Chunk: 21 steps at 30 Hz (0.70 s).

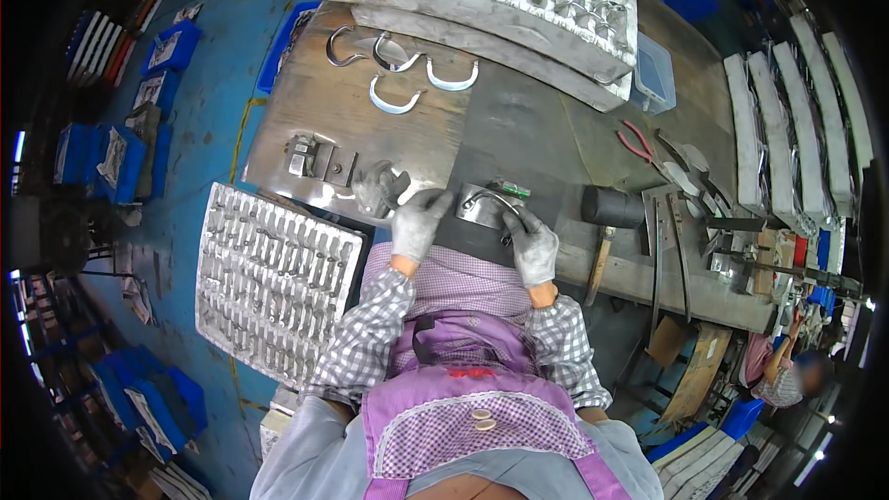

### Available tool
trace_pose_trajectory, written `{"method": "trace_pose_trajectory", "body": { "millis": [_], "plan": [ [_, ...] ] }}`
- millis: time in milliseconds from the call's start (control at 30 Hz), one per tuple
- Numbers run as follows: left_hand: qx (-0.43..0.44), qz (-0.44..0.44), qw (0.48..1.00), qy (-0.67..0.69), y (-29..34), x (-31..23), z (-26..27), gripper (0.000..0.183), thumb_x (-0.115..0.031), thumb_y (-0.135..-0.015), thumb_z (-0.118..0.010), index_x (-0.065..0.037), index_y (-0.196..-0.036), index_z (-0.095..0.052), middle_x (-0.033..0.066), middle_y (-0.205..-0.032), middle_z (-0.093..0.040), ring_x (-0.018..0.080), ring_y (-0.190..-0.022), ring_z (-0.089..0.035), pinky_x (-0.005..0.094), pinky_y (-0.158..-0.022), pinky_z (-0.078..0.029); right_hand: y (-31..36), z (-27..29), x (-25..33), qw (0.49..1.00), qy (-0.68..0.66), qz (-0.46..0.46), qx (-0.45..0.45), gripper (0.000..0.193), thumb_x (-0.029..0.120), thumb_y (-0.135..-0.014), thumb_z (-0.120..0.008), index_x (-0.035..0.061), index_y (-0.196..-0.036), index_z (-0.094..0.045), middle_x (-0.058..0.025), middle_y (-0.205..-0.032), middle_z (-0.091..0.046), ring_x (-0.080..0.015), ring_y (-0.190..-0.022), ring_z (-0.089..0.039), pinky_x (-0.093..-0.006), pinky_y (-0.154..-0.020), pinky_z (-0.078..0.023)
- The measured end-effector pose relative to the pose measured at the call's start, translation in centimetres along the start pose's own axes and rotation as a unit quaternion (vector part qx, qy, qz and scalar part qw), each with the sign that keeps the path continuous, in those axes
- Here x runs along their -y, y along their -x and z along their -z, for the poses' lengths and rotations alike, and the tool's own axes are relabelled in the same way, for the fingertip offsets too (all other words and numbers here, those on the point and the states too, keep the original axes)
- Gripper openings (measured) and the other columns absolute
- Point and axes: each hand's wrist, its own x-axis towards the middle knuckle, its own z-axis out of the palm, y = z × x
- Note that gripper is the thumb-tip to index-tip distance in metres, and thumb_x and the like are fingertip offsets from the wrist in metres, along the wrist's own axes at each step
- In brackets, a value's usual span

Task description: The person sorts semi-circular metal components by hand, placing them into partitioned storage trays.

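My right hand (534, 243), in a grey-white work glove, has its fingers closed on a curved metal strip (507, 204). The strip arches over a small shiny metal plate (477, 210) on the dark worktop. A small green piece (509, 188) lies just behind the plate. To the left, my left hand (421, 222), gloved too, has its fingers bunched together, pointing toward the plate. Whatever may be between those fingertips is too small to make out. Close beside it lies a crumpled grey bundle (375, 189), perhaps cloth or a glove. Several C-shaped metal pieces (394, 97) rest farther back.
A metal fixture (319, 160) sits on the worktop's left. To the right are a black-headed mallet (611, 207) and red-handled pliers (635, 141). Trays of metal parts stand at the back (472, 14) and lower left (278, 278). Another person (782, 380) is at far right.
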Motion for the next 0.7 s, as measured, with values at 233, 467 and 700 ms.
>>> {"method": "trace_pose_trajectory", "body": {
  "millis": [233,467,700],
  "plan": [
    [-0.069,-0.151,0.959,-0.228,-0.9,0.7,-2.9,0.030,-0.029,-0.074,-0.086,-0.005,-0.082,-0.068,0.0074,-0.080,-0.064,0.0273,-0.078,-0.061,0.0410,-0.076,-0.050,-1.3,1.1,-2.7,0.977,-0.199,-0.069,0.021,0.018,0.009,-0.087,-0.075,0.0084,-0.105,-0.079,-0.0091,-0.097,-0.072,-0.0230,-0.084,-0.070,-0.0330,-0.076,-0.055],
    [-0.015,-0.068,0.968,-0.242,-1.9,-0.1,-3.4,0.032,-0.022,-0.075,-0.089,-0.001,-0.078,-0.065,0.0043,-0.073,-0.063,0.0166,-0.066,-0.057,0.0314,-0.063,-0.049,-1.3,-1.1,-6.4,0.984,-0.061,0.091,-0.141,0.018,0.007,-0.079,-0.078,0.0095,-0.096,-0.080,-0.0045,-0.089,-0.070,-0.0230,-0.086,-0.066,-0.0348,-0.077,-0.051],
    [-0.012,-0.090,0.951,-0.295,-1.7,-0.2,-3.1,0.033,-0.024,-0.077,-0.088,-0.002,-0.078,-0.063,0.0040,-0.072,-0.062,0.0165,-0.065,-0.056,0.0311,-0.063,-0.048,-1.3,-0.6,-5.9,0.987,-0.071,0.096,-0.109,0.032,0.012,-0.074,-0.084,0.0112,-0.105,-0.078,-0.0025,-0.083,-0.066,-0.0223,-0.081,-0.064,-0.0365,-0.077,-0.050]
  ]
}}
